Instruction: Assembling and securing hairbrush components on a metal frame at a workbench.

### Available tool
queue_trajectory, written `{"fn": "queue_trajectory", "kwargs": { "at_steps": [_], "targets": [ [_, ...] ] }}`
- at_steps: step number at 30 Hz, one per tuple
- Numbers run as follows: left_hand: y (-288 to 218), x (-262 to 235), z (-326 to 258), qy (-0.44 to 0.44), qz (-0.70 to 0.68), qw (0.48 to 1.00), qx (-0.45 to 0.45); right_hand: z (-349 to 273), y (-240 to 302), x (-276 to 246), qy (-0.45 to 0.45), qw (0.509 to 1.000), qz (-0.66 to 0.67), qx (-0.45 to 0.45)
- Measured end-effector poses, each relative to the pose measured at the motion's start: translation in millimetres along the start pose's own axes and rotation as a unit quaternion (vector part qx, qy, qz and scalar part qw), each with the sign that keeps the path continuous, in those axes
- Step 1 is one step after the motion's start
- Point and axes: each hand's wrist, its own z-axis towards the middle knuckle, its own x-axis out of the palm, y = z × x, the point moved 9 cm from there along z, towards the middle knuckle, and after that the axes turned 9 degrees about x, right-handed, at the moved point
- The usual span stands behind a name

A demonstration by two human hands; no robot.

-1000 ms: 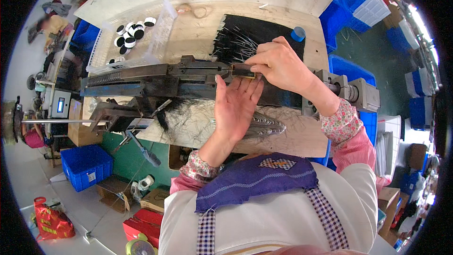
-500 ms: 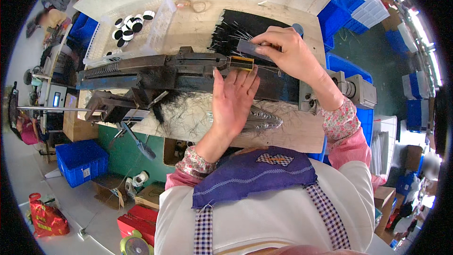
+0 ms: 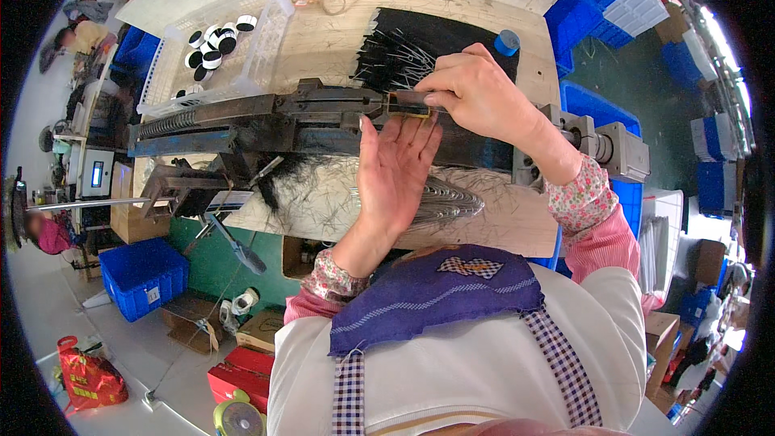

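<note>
While dark plate is pinched by right hand, left hand unclenched, far-left corner of desk is occupied by crate.

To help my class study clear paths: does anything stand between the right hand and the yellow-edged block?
Only the flat grey piece pinched in the right hand, over the yellow-edged block. The left hand is at its near edge, not between. Nothing else visible blocks.
</note>
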Motion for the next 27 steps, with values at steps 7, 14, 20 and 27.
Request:
{"fn": "queue_trajectory", "kwargs": {
  "at_steps": [7, 14, 20, 27],
  "targets": [
    [-1, -1, -1, -0.007, 0.019, 1.0, -0.01, 0, -3, -4, -0.028, 0.999, 0.009, -0.037],
    [-3, -10, -2, -0.005, 0.057, 0.998, 0.021, -24, 33, -18, -0.071, 0.995, -0.067, 0.026],
    [-1, -12, 2, -0.023, 0.021, 0.999, 0.009, -18, 46, 7, 0.009, 0.984, -0.179, 0.013],
    [1, -17, 3, -0.016, 0.069, 0.997, 0.014, -27, 37, 18, 0.016, 0.983, -0.181, 0.02]
  ]
}}
